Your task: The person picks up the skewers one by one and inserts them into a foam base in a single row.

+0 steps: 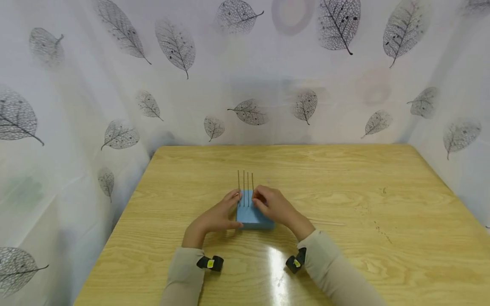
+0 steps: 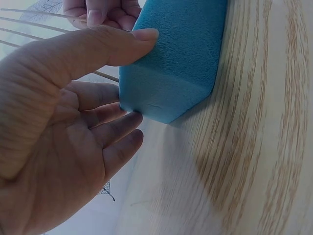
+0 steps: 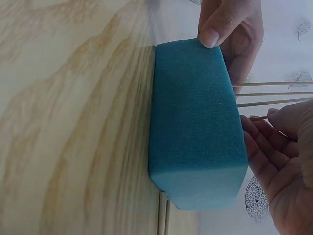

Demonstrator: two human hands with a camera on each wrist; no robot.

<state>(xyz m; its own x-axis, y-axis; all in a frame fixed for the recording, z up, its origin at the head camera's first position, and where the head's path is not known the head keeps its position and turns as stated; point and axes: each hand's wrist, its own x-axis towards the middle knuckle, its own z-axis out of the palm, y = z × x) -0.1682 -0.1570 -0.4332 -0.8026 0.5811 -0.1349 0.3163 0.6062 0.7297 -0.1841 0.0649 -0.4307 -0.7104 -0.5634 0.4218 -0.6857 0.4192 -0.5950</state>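
A blue foam block lies on the table, with several thin wooden sticks standing upright in a row toward its far side. My left hand steadies the block at its left side, thumb at the near edge and fingers around the far left corner. The rightmost stick is pinched low down between the thumb and fingers of my right hand, close above the block's top. Whether its lower end sits in the foam is hard to tell, as fingers cover it.
Loose wooden sticks lie on the wooden table to the right, partly behind my right wrist. A pale curtain with leaf prints hangs behind the table and along both sides.
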